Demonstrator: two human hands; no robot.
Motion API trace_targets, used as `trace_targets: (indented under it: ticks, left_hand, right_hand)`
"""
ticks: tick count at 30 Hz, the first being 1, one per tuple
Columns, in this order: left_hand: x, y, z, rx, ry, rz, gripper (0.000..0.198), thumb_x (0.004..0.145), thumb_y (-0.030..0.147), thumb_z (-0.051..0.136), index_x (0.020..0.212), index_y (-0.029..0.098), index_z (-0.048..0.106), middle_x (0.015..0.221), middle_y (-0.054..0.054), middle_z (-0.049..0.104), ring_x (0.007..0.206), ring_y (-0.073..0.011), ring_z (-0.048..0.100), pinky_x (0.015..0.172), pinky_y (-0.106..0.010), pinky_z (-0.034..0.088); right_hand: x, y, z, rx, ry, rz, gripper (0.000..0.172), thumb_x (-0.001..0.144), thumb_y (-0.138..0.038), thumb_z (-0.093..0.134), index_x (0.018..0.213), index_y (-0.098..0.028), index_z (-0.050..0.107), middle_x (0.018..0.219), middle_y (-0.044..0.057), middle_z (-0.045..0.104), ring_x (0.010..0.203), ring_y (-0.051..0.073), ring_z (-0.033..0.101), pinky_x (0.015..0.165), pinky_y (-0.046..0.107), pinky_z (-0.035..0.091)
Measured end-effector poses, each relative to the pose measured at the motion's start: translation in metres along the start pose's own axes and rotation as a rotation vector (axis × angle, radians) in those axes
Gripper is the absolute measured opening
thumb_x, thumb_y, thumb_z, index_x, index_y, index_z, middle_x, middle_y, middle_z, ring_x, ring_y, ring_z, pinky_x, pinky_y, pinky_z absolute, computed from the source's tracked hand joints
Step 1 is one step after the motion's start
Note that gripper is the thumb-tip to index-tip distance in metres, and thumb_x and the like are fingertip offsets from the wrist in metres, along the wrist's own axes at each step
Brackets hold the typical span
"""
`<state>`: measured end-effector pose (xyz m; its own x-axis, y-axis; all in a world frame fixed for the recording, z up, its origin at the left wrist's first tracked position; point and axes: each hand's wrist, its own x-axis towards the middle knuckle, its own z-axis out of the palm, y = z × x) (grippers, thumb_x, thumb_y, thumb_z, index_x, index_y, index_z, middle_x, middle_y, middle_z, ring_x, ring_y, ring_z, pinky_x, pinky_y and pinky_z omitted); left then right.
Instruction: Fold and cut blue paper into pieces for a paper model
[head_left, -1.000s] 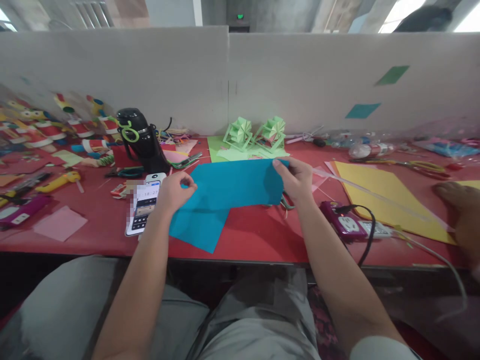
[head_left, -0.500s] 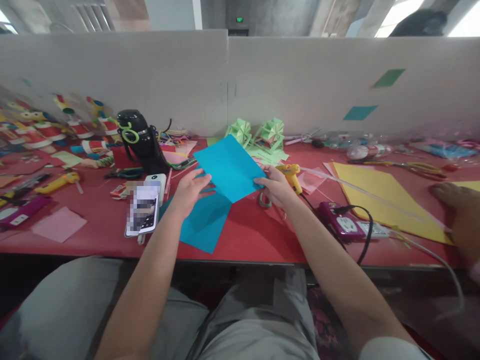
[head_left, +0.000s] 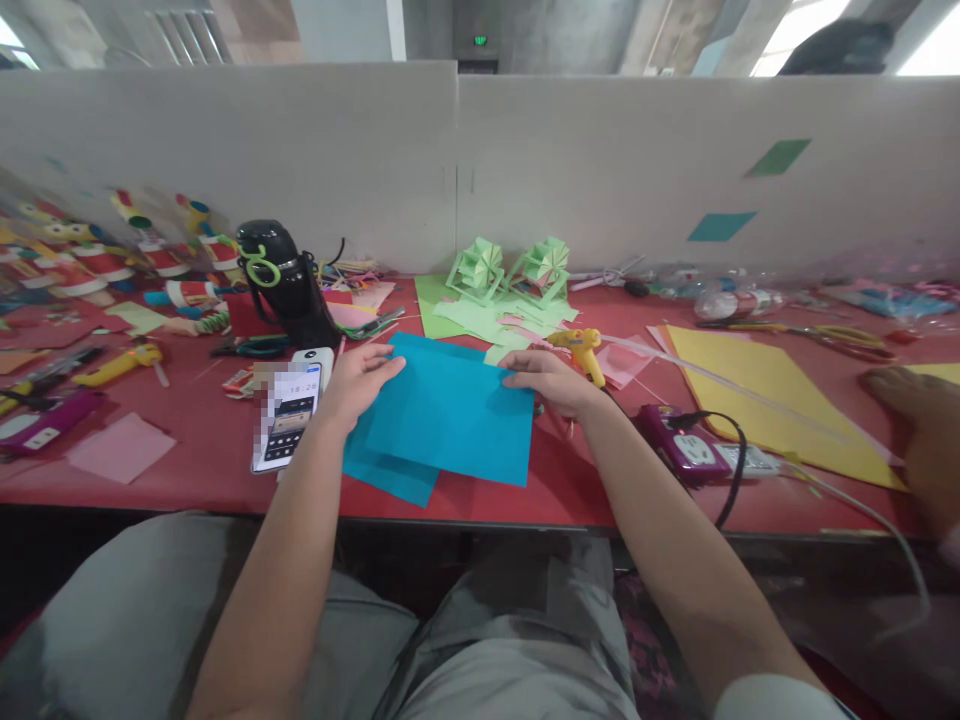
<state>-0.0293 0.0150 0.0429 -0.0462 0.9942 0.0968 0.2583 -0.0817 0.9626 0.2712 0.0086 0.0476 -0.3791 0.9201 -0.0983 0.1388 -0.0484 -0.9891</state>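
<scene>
Lower blue sheet partly hidden

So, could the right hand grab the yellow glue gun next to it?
Probably yes: the yellow glue gun lies just behind the right hand, with nothing seen between them. It's gripping the upper blue sheet, though, so it would likely need to let go first.

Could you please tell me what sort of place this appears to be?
Most likely a craft workshop: in view are a yellow glue gun, folded green paper models and a blue paper sheet above a red table.
</scene>
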Motion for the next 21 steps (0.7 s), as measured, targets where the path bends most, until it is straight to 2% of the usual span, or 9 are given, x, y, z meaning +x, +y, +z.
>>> trace_targets:
  ticks: [3,8,10,12,17,21]
  left_hand:
    - [-0.001,-0.001,0.01,0.017,-0.065,0.094,0.044,0.066,0.049,0.078,0.094,0.016,0.07,0.091,-0.008,0.073,0.085,-0.0222,0.065,0.078,-0.034,0.049]
    - [-0.01,0.008,0.032,0.094,-0.237,0.209,0.031,0.074,0.045,0.072,0.086,0.017,0.067,0.085,-0.005,0.071,0.084,-0.0222,0.066,0.075,-0.033,0.05]
    - [-0.014,0.01,0.04,0.096,-0.295,0.24,0.027,0.078,0.043,0.07,0.086,0.018,0.066,0.086,-0.004,0.071,0.084,-0.0214,0.066,0.075,-0.032,0.05]
    - [-0.017,0.012,0.048,0.103,-0.326,0.259,0.025,0.08,0.042,0.068,0.086,0.018,0.064,0.086,-0.003,0.071,0.083,-0.0204,0.065,0.074,-0.031,0.05]
    - [-0.019,0.011,0.057,0.14,-0.334,0.317,0.025,0.084,0.043,0.062,0.082,0.018,0.063,0.076,-0.002,0.068,0.075,-0.0183,0.063,0.067,-0.029,0.047]
    - [-0.017,0.008,0.056,0.119,-0.247,0.303,0.027,0.081,0.044,0.066,0.084,0.018,0.065,0.082,-0.004,0.072,0.077,-0.0199,0.065,0.072,-0.031,0.05]
  right_hand:
    - [-0.003,-0.002,0.001,-0.096,-0.089,0.009,0.03,0.072,-0.044,0.074,0.085,-0.018,0.067,0.07,0.0,0.061,0.053,0.009,0.048,0.047,0.023,0.034]
    - [-0.001,-0.007,0.012,-0.188,-0.058,-0.163,0.032,0.08,-0.046,0.066,0.093,-0.017,0.072,0.085,0.005,0.067,0.066,0.012,0.056,0.057,0.026,0.042]
    - [0.003,-0.006,0.018,-0.206,-0.052,-0.249,0.03,0.082,-0.046,0.065,0.087,-0.017,0.071,0.081,0.004,0.066,0.071,0.013,0.056,0.065,0.027,0.044]
    - [0.006,-0.003,0.023,-0.24,-0.052,-0.292,0.029,0.082,-0.045,0.065,0.081,-0.017,0.069,0.072,0.001,0.061,0.068,0.013,0.053,0.065,0.027,0.043]
    - [0.011,0.004,0.033,-0.326,-0.03,-0.337,0.026,0.081,-0.04,0.061,0.074,-0.016,0.063,0.064,-0.002,0.053,0.06,0.011,0.045,0.059,0.027,0.037]
    - [0.012,0.005,0.033,-0.382,-0.041,-0.35,0.021,0.08,-0.035,0.058,0.071,-0.016,0.061,0.063,-0.002,0.052,0.06,0.011,0.044,0.06,0.027,0.037]
